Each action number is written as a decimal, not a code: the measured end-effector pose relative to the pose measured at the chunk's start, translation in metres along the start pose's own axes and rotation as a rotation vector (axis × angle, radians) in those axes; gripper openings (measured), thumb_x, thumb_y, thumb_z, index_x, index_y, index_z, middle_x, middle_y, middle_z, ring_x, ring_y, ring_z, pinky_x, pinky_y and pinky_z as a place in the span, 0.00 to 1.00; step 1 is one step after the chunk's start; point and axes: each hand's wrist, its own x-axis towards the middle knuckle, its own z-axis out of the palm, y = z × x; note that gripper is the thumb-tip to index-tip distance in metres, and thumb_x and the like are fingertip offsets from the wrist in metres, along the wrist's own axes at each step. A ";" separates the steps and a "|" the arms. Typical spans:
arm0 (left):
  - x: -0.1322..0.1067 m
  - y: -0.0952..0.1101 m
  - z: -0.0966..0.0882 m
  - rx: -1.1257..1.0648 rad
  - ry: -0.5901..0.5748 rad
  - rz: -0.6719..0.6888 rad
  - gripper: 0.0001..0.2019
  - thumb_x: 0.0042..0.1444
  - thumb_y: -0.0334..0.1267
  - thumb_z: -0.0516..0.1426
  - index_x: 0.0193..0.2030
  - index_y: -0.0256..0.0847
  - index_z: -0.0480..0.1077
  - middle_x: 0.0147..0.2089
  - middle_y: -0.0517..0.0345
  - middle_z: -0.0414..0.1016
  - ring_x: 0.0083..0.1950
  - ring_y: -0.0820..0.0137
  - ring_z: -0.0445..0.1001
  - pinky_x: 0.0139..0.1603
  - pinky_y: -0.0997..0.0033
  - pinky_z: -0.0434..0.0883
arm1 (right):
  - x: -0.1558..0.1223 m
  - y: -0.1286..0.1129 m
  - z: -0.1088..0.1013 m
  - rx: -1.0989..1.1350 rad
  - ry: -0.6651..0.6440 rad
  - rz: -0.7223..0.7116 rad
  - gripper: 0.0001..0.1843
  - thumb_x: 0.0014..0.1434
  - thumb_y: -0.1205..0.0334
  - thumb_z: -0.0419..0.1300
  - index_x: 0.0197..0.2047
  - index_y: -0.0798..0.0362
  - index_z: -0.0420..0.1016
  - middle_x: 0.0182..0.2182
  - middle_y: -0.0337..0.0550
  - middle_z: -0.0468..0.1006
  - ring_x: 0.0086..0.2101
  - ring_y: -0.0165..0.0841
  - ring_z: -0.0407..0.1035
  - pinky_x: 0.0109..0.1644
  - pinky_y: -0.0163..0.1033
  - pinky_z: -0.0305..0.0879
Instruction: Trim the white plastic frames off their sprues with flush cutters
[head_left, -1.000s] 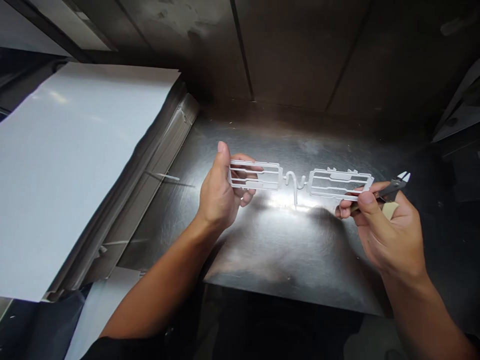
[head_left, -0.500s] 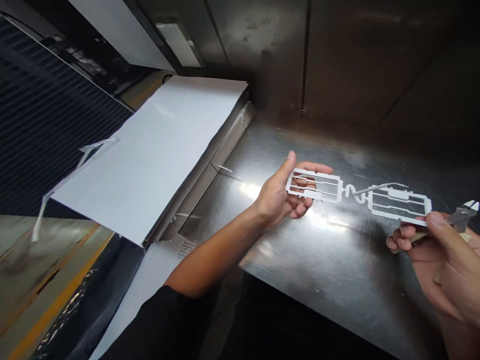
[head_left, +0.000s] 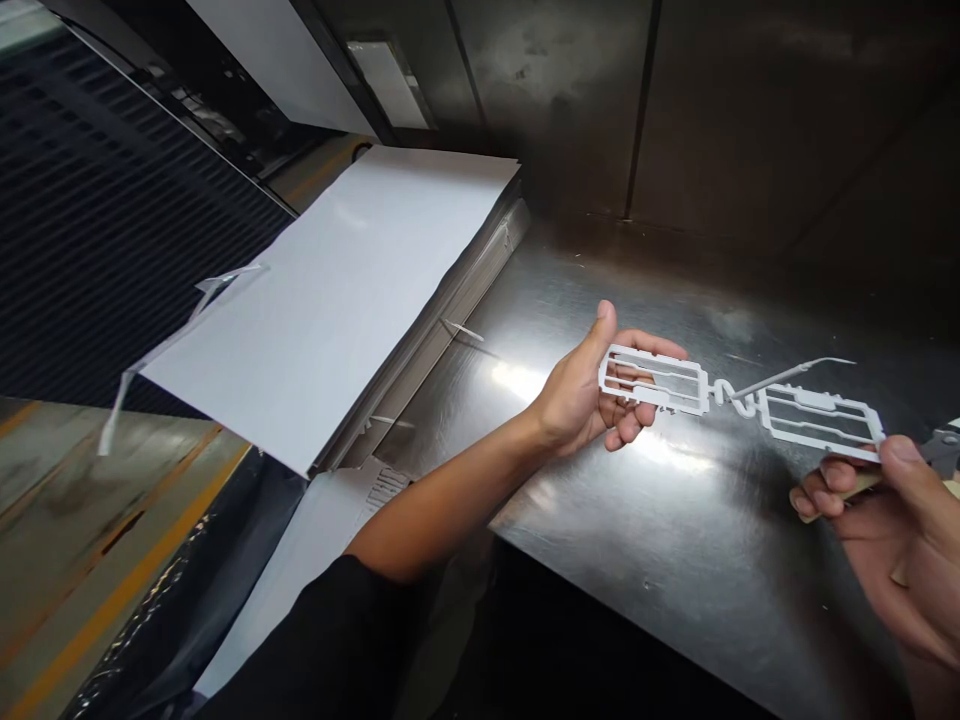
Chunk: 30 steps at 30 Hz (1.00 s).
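A white plastic moulding (head_left: 703,385), two slim rectangular frames joined by a curvy runner, stretches between my hands above the metal table. A thin sprue stick (head_left: 772,381) juts from the runner, slanting up to the right. My left hand (head_left: 574,400) grips the outer end of the left frame, thumb upright and fingers behind it. The far end of the right frame is pinched by my right hand (head_left: 892,520). That same hand also keeps cutting nippers (head_left: 939,450) in its palm, jaws pointing right; its pale handles are partly hidden by my fingers.
On the left a stack of cardboard topped with a white sheet (head_left: 337,280) stands beside the metal table (head_left: 600,540). Sprue-like slivers (head_left: 463,330) poke out from its side. A dark metal wall (head_left: 555,110) rises behind. Black ribbed panelling (head_left: 112,230) is at far left.
The view has shifted slightly, so everything sits a little further right. The moulding has turned a bit in my hands, and its sprue stick now points up more steeply. Both hands keep their hold.
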 end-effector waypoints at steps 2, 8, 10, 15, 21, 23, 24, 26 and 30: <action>0.000 0.000 0.001 0.008 0.000 0.013 0.46 0.75 0.82 0.47 0.58 0.38 0.81 0.27 0.56 0.78 0.18 0.71 0.71 0.16 0.77 0.64 | 0.000 0.001 -0.001 -0.010 -0.008 -0.032 0.24 0.57 0.48 0.87 0.35 0.53 0.81 0.32 0.48 0.74 0.31 0.41 0.72 0.30 0.43 0.83; -0.004 0.001 0.005 0.046 0.013 0.049 0.47 0.74 0.83 0.46 0.61 0.39 0.82 0.26 0.57 0.75 0.18 0.73 0.67 0.17 0.77 0.63 | 0.004 0.006 -0.005 -0.014 0.006 -0.081 0.21 0.58 0.54 0.86 0.37 0.51 0.80 0.33 0.47 0.76 0.32 0.41 0.74 0.32 0.42 0.84; -0.005 0.000 0.006 0.066 0.027 0.055 0.48 0.73 0.83 0.46 0.61 0.39 0.83 0.26 0.57 0.74 0.18 0.73 0.67 0.17 0.77 0.62 | 0.005 0.006 -0.004 -0.019 0.007 -0.091 0.22 0.57 0.55 0.87 0.36 0.51 0.79 0.32 0.47 0.75 0.32 0.41 0.74 0.33 0.42 0.84; -0.005 -0.001 0.005 0.078 0.021 0.078 0.47 0.73 0.84 0.47 0.61 0.40 0.83 0.26 0.58 0.73 0.19 0.74 0.66 0.17 0.77 0.62 | 0.003 0.004 0.000 -0.017 0.007 -0.091 0.25 0.56 0.52 0.89 0.36 0.52 0.79 0.32 0.47 0.75 0.32 0.40 0.73 0.32 0.42 0.84; -0.006 0.002 0.008 0.077 0.041 0.067 0.47 0.73 0.83 0.48 0.59 0.38 0.83 0.26 0.57 0.74 0.18 0.73 0.67 0.16 0.77 0.61 | 0.000 -0.001 0.002 -0.006 -0.001 -0.074 0.25 0.59 0.51 0.88 0.39 0.52 0.78 0.33 0.45 0.75 0.34 0.39 0.74 0.36 0.40 0.84; -0.006 0.002 0.008 0.083 0.041 0.056 0.46 0.73 0.82 0.48 0.60 0.38 0.83 0.27 0.57 0.76 0.19 0.73 0.68 0.17 0.77 0.62 | -0.001 -0.001 0.002 -0.001 -0.013 -0.080 0.24 0.62 0.50 0.87 0.40 0.52 0.78 0.33 0.46 0.75 0.36 0.40 0.74 0.38 0.41 0.84; -0.006 0.003 0.007 0.079 0.035 0.049 0.46 0.74 0.82 0.49 0.61 0.38 0.83 0.28 0.56 0.77 0.19 0.73 0.69 0.17 0.76 0.63 | -0.002 -0.001 0.002 0.005 -0.004 -0.092 0.24 0.62 0.50 0.86 0.40 0.52 0.78 0.33 0.45 0.75 0.36 0.40 0.74 0.39 0.42 0.84; -0.003 0.003 0.005 0.051 0.011 -0.008 0.44 0.74 0.80 0.51 0.61 0.38 0.83 0.29 0.55 0.78 0.19 0.72 0.70 0.16 0.76 0.64 | -0.002 -0.001 0.003 0.022 0.058 -0.173 0.24 0.60 0.52 0.88 0.42 0.51 0.79 0.33 0.44 0.76 0.34 0.39 0.75 0.39 0.42 0.84; 0.006 0.002 -0.003 -0.131 -0.041 -0.267 0.33 0.78 0.67 0.57 0.55 0.32 0.84 0.35 0.49 0.82 0.21 0.72 0.74 0.16 0.77 0.65 | -0.003 -0.004 0.005 -0.033 0.235 -0.435 0.23 0.56 0.54 0.89 0.42 0.51 0.81 0.33 0.42 0.78 0.33 0.40 0.77 0.41 0.45 0.82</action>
